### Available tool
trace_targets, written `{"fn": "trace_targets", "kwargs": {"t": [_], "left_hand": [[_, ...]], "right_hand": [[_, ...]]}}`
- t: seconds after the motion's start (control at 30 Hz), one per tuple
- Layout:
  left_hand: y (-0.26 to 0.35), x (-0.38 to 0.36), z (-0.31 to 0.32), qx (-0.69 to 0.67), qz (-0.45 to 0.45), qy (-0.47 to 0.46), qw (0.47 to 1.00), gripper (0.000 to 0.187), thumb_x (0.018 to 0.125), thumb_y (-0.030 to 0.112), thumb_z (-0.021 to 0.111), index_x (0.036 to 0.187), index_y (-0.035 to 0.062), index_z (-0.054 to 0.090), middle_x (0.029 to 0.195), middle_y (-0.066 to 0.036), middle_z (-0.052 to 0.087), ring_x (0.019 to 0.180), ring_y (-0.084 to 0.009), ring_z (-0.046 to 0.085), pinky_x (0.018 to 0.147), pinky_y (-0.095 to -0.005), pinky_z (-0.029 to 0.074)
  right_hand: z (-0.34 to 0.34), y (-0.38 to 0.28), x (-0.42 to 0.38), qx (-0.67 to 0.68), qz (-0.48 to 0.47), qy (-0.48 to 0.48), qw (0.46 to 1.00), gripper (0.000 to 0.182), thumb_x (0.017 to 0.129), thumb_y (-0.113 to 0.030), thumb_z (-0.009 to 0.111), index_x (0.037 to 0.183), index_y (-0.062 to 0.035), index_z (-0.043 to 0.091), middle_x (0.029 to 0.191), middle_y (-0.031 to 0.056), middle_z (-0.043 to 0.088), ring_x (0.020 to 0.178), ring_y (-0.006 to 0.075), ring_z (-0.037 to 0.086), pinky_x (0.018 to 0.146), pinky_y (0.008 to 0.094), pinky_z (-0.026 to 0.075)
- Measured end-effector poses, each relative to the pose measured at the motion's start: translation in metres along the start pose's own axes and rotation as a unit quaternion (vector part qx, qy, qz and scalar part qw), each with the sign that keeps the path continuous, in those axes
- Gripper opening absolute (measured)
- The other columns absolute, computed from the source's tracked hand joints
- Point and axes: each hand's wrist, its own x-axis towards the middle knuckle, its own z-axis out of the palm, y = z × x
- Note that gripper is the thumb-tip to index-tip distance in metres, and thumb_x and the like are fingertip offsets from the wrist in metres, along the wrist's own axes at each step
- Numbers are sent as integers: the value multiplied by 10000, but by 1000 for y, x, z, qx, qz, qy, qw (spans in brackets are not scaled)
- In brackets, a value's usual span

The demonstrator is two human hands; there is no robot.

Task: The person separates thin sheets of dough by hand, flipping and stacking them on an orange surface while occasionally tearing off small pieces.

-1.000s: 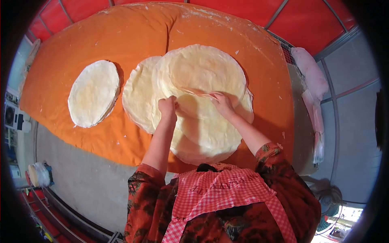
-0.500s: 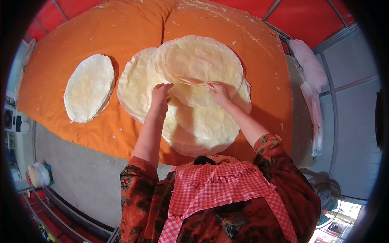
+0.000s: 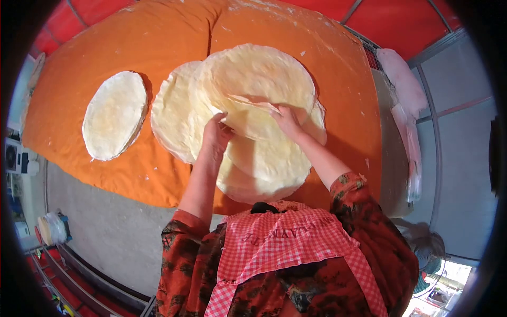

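Sheet point(image 3: 259, 74) seen on top of the pile point(image 3: 259, 171), over its far half, near edge raised in a thin lip. Lip pinched by the right hand point(image 3: 288, 122), right of the pile's middle. Left hand point(image 3: 215, 134) placed left of the pile's middle, fingers curled, tips at a pale raised edge; whether that edge is gripped or merely touched cannot be told. Pile spread on orange cloth point(image 3: 158, 31). Stack point(image 3: 113, 116) set down left of the pile, apart by a narrow gap.

Handling, as judged: sheet looks thin and tearable, so the lip is best held with flat fingertips, not nails. A single layer should be confirmed at both hands before any pull; edges are closely overlapped and a second could be caught. Tension should be shared evenly, with any lift made low and slow. Pile's near half is partly shadowed; edges there are better checked by feel.
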Motion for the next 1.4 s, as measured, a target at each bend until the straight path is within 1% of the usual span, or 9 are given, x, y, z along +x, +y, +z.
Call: {"fn": "trace_targets", "kwargs": {"t": [0.13,0.23,0.33,0.4,0.5,0.73,0.9,1.1,1.4], "left_hand": [[-3,-14,15,46,45,-58,996,476,818,224,630,1213,34,445,1106,-135,539,938,-289,561,833,-449,492],[-18,-32,34,71,121,-47,989,482,838,119,590,1268,75,378,1171,-131,535,1045,-299,561,867,-453,496],[-28,-34,38,59,126,-39,990,527,845,17,541,1319,112,332,1218,-134,521,1079,-295,563,834,-430,509],[-42,-29,34,25,135,-57,989,580,833,-43,520,1346,130,311,1223,-135,510,1049,-286,573,784,-400,522],[-50,-24,20,-21,131,-89,987,532,851,-82,471,1318,149,362,1229,-108,529,1091,-269,568,861,-417,523],[-54,-17,12,-21,137,-105,985,508,836,-93,481,1287,126,405,1225,-108,538,1090,-268,572,882,-432,528],[-52,-22,19,-8,126,-61,990,485,836,-69,527,1274,100,405,1192,-111,551,1060,-258,581,850,-408,538],[-63,-9,29,24,200,21,979,437,855,34,620,1233,79,405,1130,-106,574,931,-225,623,624,-346,576],[-63,-9,28,54,184,57,980,413,879,45,594,1247,59,405,1124,-110,576,924,-224,617,720,-337,550]], "right_hand": [[-5,-12,-5,70,-13,17,997,292,903,-268,598,1019,-6,649,754,137,637,701,203,596,683,363,458],[-5,-7,-2,25,24,-17,999,299,902,-261,592,1040,-1,644,866,142,654,813,223,624,752,352,475],[5,-7,-7,-6,-164,39,986,279,883,-221,591,1070,-21,644,1057,154,643,999,305,604,887,374,458],[6,-10,-17,-47,-172,36,983,283,881,-211,584,1091,-29,639,1128,136,621,1065,295,571,935,370,437],[2,-16,-17,-41,-147,25,988,284,884,-196,566,1106,-31,634,1159,124,607,1109,288,547,959,371,428],[4,-41,-28,-227,-230,-46,945,326,904,-174,540,1191,-31,598,1323,106,513,1233,286,457,1026,382,371],[18,-42,-39,-199,-202,-7,959,456,841,-233,584,1245,-31,522,1321,120,494,1252,294,429,1013,404,375],[15,-47,-42,-194,-207,-15,959,540,795,-169,586,1289,14,466,1334,176,475,1280,328,405,1050,414,345],[-6,-74,-21,-193,-187,-105,957,516,773,-145,584,1250,14,467,1295,190,500,1235,333,450,1028,427,374]]}}
